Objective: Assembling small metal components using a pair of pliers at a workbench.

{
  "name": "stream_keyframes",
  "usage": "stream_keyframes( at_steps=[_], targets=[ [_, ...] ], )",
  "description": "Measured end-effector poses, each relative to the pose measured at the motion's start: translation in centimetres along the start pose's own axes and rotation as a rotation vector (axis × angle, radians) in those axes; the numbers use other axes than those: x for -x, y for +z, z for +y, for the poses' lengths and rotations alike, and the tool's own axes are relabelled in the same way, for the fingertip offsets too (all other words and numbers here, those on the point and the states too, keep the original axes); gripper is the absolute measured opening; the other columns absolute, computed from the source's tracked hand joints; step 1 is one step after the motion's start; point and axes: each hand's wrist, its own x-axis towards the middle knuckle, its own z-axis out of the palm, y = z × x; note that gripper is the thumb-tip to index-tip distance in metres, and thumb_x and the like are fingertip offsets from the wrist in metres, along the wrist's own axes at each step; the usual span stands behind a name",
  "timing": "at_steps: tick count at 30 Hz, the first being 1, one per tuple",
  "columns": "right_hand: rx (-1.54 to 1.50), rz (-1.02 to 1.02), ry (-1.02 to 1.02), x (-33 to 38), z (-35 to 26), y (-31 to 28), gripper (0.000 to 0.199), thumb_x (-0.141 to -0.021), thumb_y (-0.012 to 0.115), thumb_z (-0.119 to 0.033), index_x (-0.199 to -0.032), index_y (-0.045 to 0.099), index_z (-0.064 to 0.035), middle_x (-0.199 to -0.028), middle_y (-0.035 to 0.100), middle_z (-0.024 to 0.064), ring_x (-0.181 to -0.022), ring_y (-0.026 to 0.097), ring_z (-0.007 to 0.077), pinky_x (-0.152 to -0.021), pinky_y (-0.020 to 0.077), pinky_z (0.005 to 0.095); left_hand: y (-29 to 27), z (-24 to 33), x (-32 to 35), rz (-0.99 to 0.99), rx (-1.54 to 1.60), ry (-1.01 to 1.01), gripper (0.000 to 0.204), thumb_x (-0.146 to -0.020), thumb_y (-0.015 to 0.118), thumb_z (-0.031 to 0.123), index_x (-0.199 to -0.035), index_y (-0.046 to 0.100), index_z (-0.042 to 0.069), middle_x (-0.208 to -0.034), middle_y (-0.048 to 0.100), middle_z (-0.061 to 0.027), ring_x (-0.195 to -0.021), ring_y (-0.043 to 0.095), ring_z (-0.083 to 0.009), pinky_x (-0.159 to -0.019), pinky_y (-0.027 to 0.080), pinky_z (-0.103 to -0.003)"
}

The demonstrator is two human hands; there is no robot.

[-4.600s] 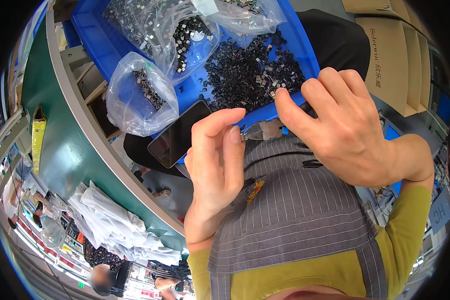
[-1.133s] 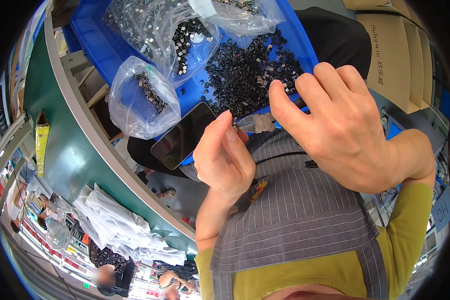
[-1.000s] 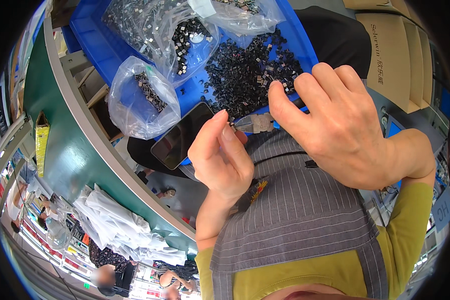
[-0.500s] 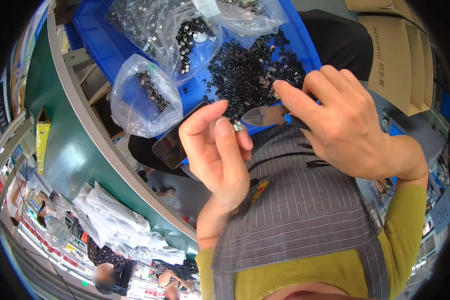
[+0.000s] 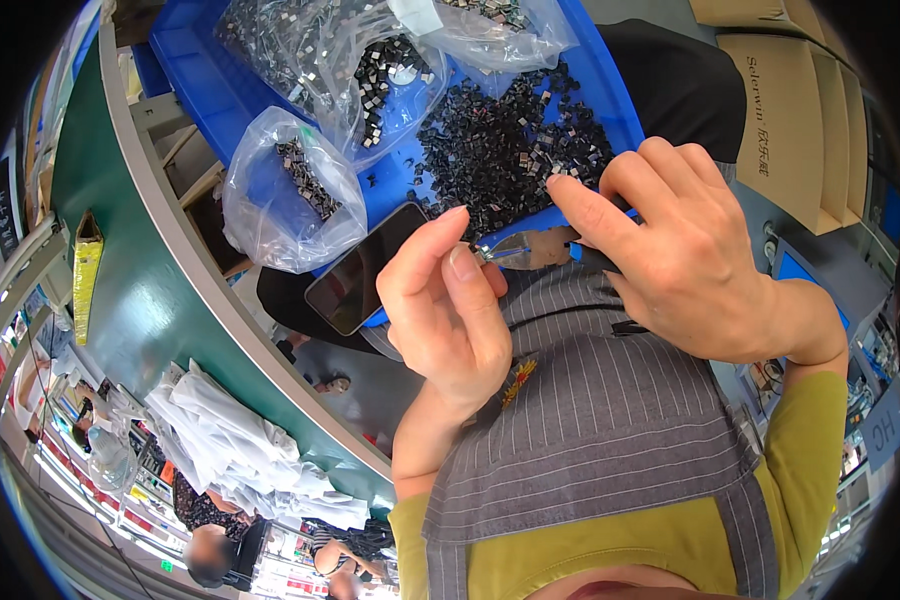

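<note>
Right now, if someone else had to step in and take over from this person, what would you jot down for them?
Left hand: raised, thumb and forefinger pinched on a tiny metal piece.
Right hand: holding a slim pointed metal tool, tip meeting that piece.
Blue plastic tray: holds a loose heap of small dark parts and clear plastic bags of more parts.
Black phone: lies at the tray's near edge.
Done: cannot tell how many are finished.
Left: a large heap lies loose in the tray.
</note>
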Motion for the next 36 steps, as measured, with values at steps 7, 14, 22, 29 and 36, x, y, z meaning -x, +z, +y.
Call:
stream_keyframes(
  at_steps=[7, 14, 22, 29, 36],
  targets=[
    [0.043, -0.016, 0.012, -0.2, -0.5, -0.1, 0.044, -0.061, 0.065, -0.001, -0.105, 0.062, -0.0029, -0.075, 0.047, 0.0055, -0.072, 0.049, 0.0228, -0.063, 0.0375, 0.0350, -0.4, -0.6, 0.3, -0.006, -0.131, 0.122, 0.021, -0.096, 0.044, 0.004, -0.116, 0.043, -0.004, -0.082, 0.057, -0.0079, -0.048, 0.044, -0.0029, -0.040, 0.032, -0.015],
    [0.087, 0.005, 0.011, -0.2, -0.9, -0.1, 0.044, -0.062, 0.063, -0.002, -0.106, 0.063, -0.0024, -0.075, 0.047, 0.0062, -0.070, 0.048, 0.0228, -0.062, 0.0376, 0.0346, -0.8, -1.0, 0.3, -0.013, -0.164, 0.275, 0.025, -0.089, 0.050, -0.007, -0.114, 0.050, -0.009, -0.106, 0.060, -0.0189, -0.059, 0.057, -0.0086, -0.052, 0.049, -0.020],
    [0.147, 0.016, -0.010, -0.4, -0.9, -0.2, 0.041, -0.063, 0.062, -0.005, -0.104, 0.064, -0.0026, -0.076, 0.048, 0.0060, -0.071, 0.048, 0.0224, -0.062, 0.0377, 0.0341, -0.9, -0.8, 0.4, -0.018, -0.182, 0.245, 0.025, -0.088, 0.051, -0.007, -0.113, 0.051, -0.008, -0.106, 0.060, -0.0175, -0.059, 0.057, -0.0081, -0.053, 0.048, -0.019],
    [0.188, -0.014, -0.020, -0.5, -0.8, -0.5, 0.039, -0.064, 0.061, -0.007, -0.103, 0.064, -0.0033, -0.076, 0.047, 0.0058, -0.071, 0.048, 0.0224, -0.064, 0.0390, 0.0341, -0.8, -1.0, 0.6, -0.010, -0.176, 0.215, 0.024, -0.089, 0.051, -0.007, -0.113, 0.052, -0.007, -0.105, 0.061, -0.0170, -0.059, 0.057, -0.0080, -0.052, 0.048, -0.019],
    [0.214, -0.022, -0.031, -0.7, -0.8, -0.5, 0.039, -0.064, 0.061, -0.009, -0.103, 0.064, -0.0037, -0.076, 0.047, 0.0055, -0.072, 0.048, 0.0221, -0.064, 0.0393, 0.0335, -1.2, -1.3, 0.5, -0.048, -0.186, 0.224, 0.025, -0.088, 0.051, -0.008, -0.112, 0.053, -0.007, -0.104, 0.061, -0.0164, -0.057, 0.056, -0.0077, -0.051, 0.047, -0.019]
  ],
)
